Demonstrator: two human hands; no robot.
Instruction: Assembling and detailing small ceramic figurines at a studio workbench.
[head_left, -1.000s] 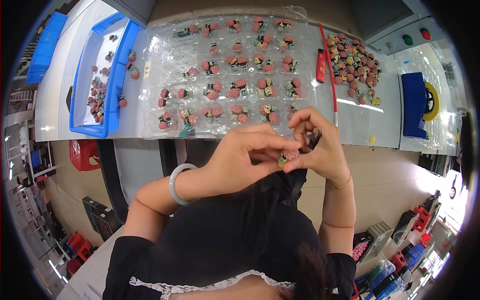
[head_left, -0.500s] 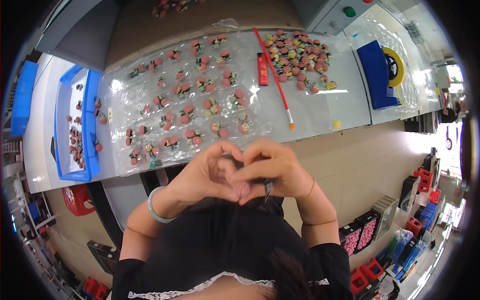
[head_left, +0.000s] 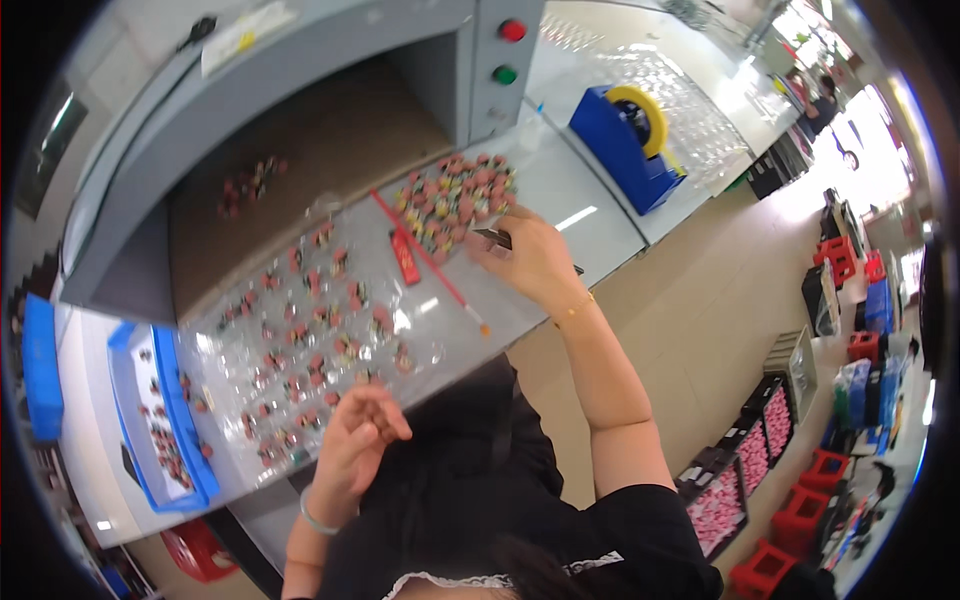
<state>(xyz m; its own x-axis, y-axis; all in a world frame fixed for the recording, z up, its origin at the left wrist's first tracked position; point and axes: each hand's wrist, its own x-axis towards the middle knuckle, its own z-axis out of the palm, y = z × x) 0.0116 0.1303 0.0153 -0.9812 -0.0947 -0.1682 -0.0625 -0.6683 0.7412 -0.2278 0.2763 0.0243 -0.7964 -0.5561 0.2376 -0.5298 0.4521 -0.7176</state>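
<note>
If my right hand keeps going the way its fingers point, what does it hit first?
Most likely the loose pile of small pink and red pieces just beyond the right hand, which seems to hold a dark slim tool; depth is unclear.

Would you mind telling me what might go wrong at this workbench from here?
The right hand reaches into the pile of small pink pieces, so its wrist might scatter them. The red-handled brush lies just beside that arm and could be knocked off the edge. The left hand hovers over the clear sheet and might drag its arranged pieces.
</note>
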